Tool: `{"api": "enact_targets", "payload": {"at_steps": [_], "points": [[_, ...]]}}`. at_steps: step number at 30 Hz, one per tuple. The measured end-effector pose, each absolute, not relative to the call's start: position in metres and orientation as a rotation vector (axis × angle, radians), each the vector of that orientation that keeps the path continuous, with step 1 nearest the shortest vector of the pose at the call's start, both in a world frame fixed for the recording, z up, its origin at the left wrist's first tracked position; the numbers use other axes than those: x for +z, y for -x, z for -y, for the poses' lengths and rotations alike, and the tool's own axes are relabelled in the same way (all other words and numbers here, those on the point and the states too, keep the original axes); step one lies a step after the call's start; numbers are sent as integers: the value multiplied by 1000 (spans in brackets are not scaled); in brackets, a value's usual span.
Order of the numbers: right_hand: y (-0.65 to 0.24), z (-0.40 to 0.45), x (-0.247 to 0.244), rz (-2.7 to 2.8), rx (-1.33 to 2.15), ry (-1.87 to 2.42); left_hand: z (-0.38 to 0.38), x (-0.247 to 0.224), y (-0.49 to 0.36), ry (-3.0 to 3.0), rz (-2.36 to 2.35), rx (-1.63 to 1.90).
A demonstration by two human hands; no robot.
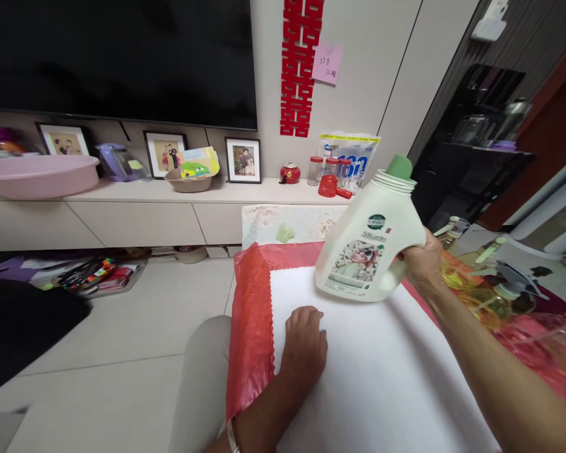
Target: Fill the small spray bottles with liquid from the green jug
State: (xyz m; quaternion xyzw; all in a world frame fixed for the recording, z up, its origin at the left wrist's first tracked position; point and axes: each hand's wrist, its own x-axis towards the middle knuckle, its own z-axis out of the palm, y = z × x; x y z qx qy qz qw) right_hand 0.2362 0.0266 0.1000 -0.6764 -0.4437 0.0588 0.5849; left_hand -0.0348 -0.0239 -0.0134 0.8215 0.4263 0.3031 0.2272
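Note:
My right hand (423, 257) is wrapped round the handle of a pale laundry detergent bottle (353, 220), held tilted over the white sheet (382, 371). A green spout (399, 167) shows in the bottle's threaded neck. The bottle's base is close to the sheet; I cannot tell whether it touches. My left hand (304, 343) rests palm down on the sheet, its fingers slightly bent and the thumb apart, holding nothing. Red plastic film (252, 314) lies under the sheet's scalloped edge. Beyond it, a small pale green piece (285, 234) lies on a floral cloth (264, 217).
Several clear pump bottles (497, 302) stand on the right. Along the back, a low cabinet (146, 220) holds framed photos (243, 160), a pink basin (38, 176), a brown basket (188, 184), red-lidded jars (315, 171) and a white-and-blue bag (363, 148).

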Motion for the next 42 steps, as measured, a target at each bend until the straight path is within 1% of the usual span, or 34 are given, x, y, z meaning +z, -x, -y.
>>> {"api": "enact_targets", "payload": {"at_steps": [3,6,12,18,26,29,32,36,39,42], "points": [[-229,-1,92,1050,103,1569,22,-16,34,-2197,-1228,893],[-217,15,78,1079,148,1587,20,-17,34,-2159,-1257,906],[-212,12,61,1095,282,1629,19,-16,34,-2153,-1268,949],[-215,12,43,1053,409,1695,17,-25,36,-2167,-1217,958],[-225,33,20,1108,582,1757,13,-36,40,-2114,-1209,976],[-230,49,16,1083,612,1751,11,-38,40,-2078,-1185,982],[-224,73,9,941,592,1762,8,-40,42,-2017,-1168,1019],[-199,114,-3,820,630,1727,6,-36,47,-1881,-1136,1064],[-176,139,-10,837,715,1643,3,-29,52,-1759,-1153,1038],[-159,153,-13,817,723,1558,-3,-22,58,-1625,-1135,966]]}}
